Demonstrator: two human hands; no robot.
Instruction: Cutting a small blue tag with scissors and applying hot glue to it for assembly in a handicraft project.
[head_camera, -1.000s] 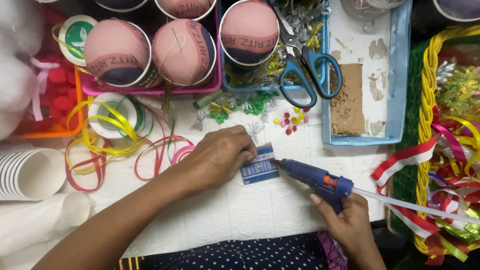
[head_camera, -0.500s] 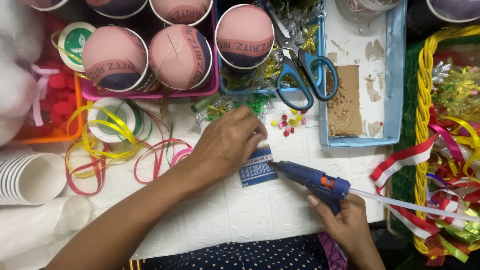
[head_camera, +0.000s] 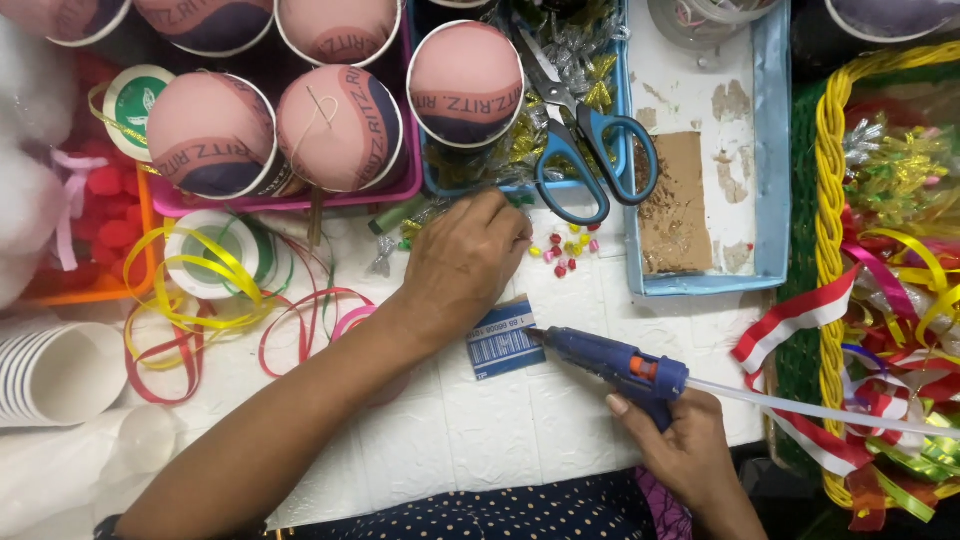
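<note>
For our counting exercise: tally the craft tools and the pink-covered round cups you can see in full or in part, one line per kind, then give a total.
Glue gun: 1
Scissors: 1
Pink-covered round cups: 6, three whole () and three cut off by the top edge ()
Total: 8

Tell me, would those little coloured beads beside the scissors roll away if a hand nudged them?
Probably yes. The beads look small and rounded and lie loose on the white table, so a nudge from the left hand beside them would likely scatter them. They seem very light. The table's embossed texture might slow them a little.
</note>
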